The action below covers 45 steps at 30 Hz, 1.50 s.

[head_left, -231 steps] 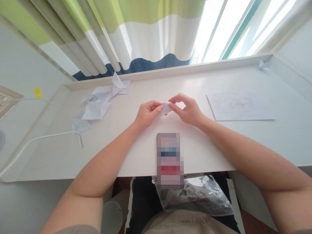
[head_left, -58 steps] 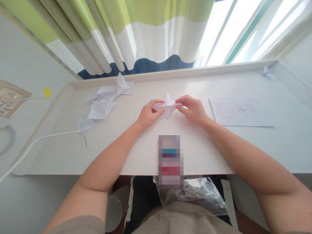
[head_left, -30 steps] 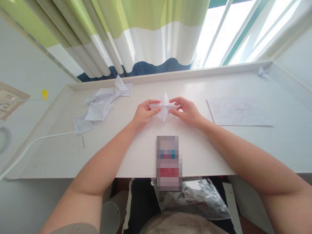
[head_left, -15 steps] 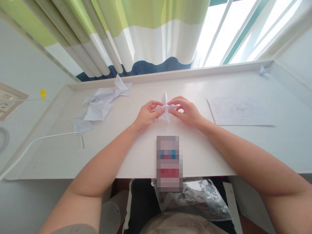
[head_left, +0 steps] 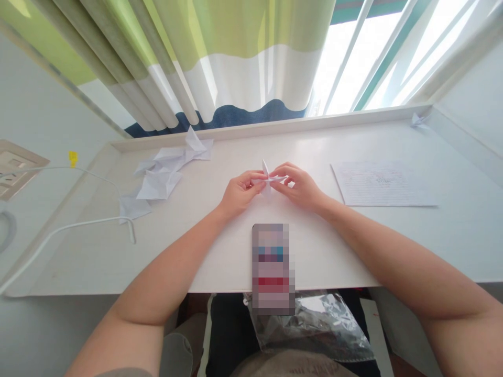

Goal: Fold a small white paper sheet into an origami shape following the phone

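Observation:
A small folded white paper shape [head_left: 269, 179] with several points is held over the middle of the white desk [head_left: 236, 251]. On its left side, my left hand [head_left: 243, 193] pinches one point between thumb and fingers. From the right, my right hand [head_left: 294, 186] pinches the opposite point in the same way. One point of the paper stands up at the back, and another faces me. Closer to me lies a phone [head_left: 273, 269], its screen blurred out, reaching over the desk's front edge.
Several folded papers [head_left: 161, 178] lie at the left, near a white cable [head_left: 78, 224]. A lined, written sheet [head_left: 385, 183] lies at the right, with a small folded paper [head_left: 419, 121] in the back right corner. A clear plastic bag [head_left: 314, 324] rests on my lap.
The folded paper has tilted, so its back point looks narrower and its near point shorter. Both hands keep their pinch. The whole view has shifted slightly.

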Motion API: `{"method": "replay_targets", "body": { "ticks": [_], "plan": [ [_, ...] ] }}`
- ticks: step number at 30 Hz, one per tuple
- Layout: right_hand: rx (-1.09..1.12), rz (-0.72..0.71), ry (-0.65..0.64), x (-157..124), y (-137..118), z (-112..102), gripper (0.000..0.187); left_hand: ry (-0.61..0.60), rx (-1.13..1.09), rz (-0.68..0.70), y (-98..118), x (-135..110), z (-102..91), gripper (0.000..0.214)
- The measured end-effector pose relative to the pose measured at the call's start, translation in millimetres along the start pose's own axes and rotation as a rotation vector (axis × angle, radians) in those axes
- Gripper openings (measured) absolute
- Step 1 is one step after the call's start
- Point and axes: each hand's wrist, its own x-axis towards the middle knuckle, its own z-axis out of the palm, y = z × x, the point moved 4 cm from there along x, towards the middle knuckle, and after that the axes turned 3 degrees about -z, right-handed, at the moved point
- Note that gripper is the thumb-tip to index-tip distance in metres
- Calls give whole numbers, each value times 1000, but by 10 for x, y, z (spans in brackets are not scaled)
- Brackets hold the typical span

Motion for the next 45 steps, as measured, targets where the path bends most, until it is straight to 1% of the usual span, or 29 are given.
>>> {"method": "replay_targets", "body": {
  "ticks": [3, 8, 14, 18, 22, 24, 28, 36, 38, 42, 45],
  "plan": [
    [-7, 16, -6, -5, -3, 3, 16, 26, 14, 29, 8, 2, -23, 40],
    [1, 19, -12, -12, -3, 25, 17, 9, 21, 6, 26, -5, -30, 40],
    [5, 38, -9, -13, -2, 33, 20, -18, 25, 14, 33, 0, -26, 41],
    [-22, 54, 6, -11, -7, 17, 23, -30, -32, 17, 27, 20, -34, 46],
    [-41, 57, 17, -5, -5, -2, 22, 0, -93, 26, 27, 27, -50, 46],
    [-45, 53, 22, -2, -5, -10, 22, 14, -96, 1, 16, 24, -55, 45],
    [-49, 52, 18, -2, -1, -7, 23, -3, -50, -75, -11, 5, -48, 48],
    [-75, 50, -6, -8, 21, 12, 22, 7, 127, -15, 11, -15, -35, 38],
    [-73, 44, -13, -5, 21, 12, 22, -6, 120, -12, 8, -11, -36, 39],
    [-33, 49, -27, -7, 13, 22, 23, -68, 35, -9, 20, -5, -15, 43],
    [1, 50, -46, -16, -2, 37, 26, -82, 3, -21, 28, -14, 5, 40]
  ]
}}
